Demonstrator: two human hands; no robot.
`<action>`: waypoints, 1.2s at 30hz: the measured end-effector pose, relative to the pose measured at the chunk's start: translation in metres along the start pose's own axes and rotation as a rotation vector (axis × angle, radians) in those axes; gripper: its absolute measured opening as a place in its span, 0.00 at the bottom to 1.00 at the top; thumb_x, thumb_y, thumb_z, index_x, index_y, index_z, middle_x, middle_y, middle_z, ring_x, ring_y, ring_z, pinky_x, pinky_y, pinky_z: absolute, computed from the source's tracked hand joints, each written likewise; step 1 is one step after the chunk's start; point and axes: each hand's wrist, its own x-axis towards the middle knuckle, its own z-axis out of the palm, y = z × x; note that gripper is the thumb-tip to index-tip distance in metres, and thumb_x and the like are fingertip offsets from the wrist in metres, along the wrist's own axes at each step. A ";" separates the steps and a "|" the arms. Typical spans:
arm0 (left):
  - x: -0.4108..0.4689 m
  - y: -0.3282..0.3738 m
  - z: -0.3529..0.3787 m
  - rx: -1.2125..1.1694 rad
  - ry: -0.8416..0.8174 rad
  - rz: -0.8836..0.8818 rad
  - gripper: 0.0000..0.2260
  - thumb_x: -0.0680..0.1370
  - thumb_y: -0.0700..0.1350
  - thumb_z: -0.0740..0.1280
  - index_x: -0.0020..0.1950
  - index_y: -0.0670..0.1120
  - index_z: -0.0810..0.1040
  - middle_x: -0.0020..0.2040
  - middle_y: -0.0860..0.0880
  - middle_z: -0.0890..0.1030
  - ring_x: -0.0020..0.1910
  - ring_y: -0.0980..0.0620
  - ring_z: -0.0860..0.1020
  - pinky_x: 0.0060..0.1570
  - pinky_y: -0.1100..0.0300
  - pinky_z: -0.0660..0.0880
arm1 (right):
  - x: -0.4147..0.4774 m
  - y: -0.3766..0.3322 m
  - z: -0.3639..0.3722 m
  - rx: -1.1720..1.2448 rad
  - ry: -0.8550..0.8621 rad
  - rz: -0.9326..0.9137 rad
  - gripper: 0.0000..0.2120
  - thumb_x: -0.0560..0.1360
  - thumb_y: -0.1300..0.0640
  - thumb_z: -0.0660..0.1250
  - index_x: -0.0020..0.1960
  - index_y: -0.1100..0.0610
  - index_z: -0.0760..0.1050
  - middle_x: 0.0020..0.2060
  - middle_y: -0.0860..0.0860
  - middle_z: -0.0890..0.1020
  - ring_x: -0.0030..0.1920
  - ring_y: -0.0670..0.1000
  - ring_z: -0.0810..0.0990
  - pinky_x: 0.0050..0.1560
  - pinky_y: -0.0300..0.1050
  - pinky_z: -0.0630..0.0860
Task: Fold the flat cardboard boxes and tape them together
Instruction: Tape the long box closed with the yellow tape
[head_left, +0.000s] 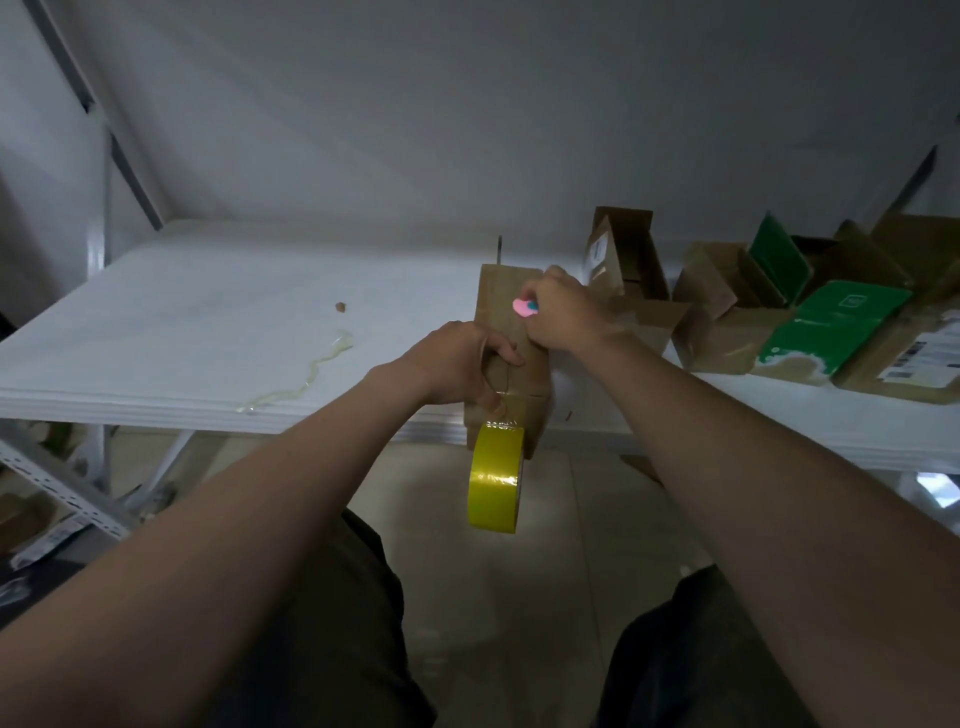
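A small folded cardboard box (501, 296) sits at the front edge of the white table (208, 322), partly overhanging it. My left hand (457, 364) grips the box's near left side, fingers curled round its edge. A yellow tape roll (496, 478) hangs from the box's front by its strip, below the table edge. My right hand (563, 312) rests on the top of the box and holds a small pink and blue cutter (524, 307); its blade is hidden.
Several open cardboard boxes (722, 312) and green packages (836, 327) crowd the table's right side. A crumpled strip of used tape (311, 369) and a small cardboard scrap (340, 307) lie on the left. A metal shelf rail (67, 499) stands low left.
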 end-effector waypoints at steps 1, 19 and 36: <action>-0.001 0.000 0.000 -0.012 0.003 -0.003 0.28 0.63 0.44 0.84 0.62 0.53 0.82 0.63 0.54 0.80 0.60 0.50 0.77 0.61 0.53 0.75 | -0.005 -0.001 0.000 -0.013 0.005 -0.007 0.09 0.80 0.54 0.66 0.56 0.58 0.80 0.56 0.55 0.74 0.52 0.58 0.78 0.56 0.57 0.79; -0.003 0.001 0.010 -0.104 0.014 -0.024 0.28 0.66 0.38 0.82 0.65 0.49 0.80 0.69 0.50 0.74 0.66 0.49 0.75 0.58 0.62 0.70 | -0.089 -0.015 -0.044 1.078 0.066 0.281 0.15 0.79 0.49 0.71 0.60 0.56 0.80 0.40 0.54 0.87 0.32 0.56 0.86 0.33 0.49 0.84; -0.020 -0.003 0.009 -0.223 -0.016 0.077 0.30 0.70 0.37 0.76 0.63 0.63 0.71 0.63 0.48 0.72 0.58 0.48 0.76 0.54 0.58 0.77 | -0.111 -0.014 -0.036 0.761 -0.143 0.064 0.16 0.82 0.63 0.59 0.66 0.54 0.78 0.46 0.53 0.84 0.33 0.44 0.76 0.33 0.39 0.71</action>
